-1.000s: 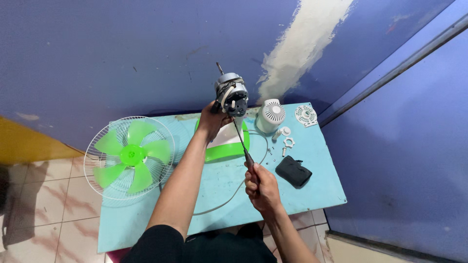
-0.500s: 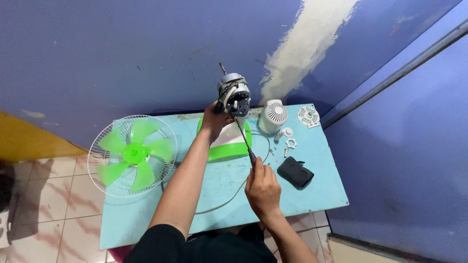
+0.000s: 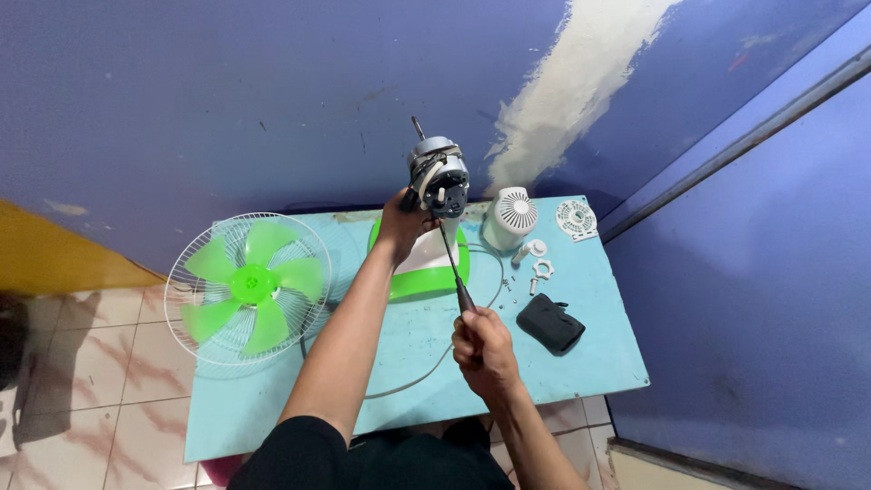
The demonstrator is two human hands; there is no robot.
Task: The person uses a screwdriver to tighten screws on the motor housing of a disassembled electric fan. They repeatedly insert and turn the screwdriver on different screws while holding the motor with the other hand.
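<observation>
Left hand (image 3: 402,227) fingers grip the fan motor (image 3: 438,177); right hand (image 3: 483,349) fingers clench a screwdriver (image 3: 454,268), tip seemingly touching it.

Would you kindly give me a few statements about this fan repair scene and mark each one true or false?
1. The left hand grips the fan motor raised above the table. True.
2. The right hand holds a pair of pliers. False: it holds a screwdriver whose tip reaches the motor.
3. The green fan blade sits in the white wire guard at the table's left end. True.
4. The black pouch lies on the floor tiles. False: it lies on the light blue table, right of the right hand.
5. The white vented cover stands on the table near the wall. True.
</observation>
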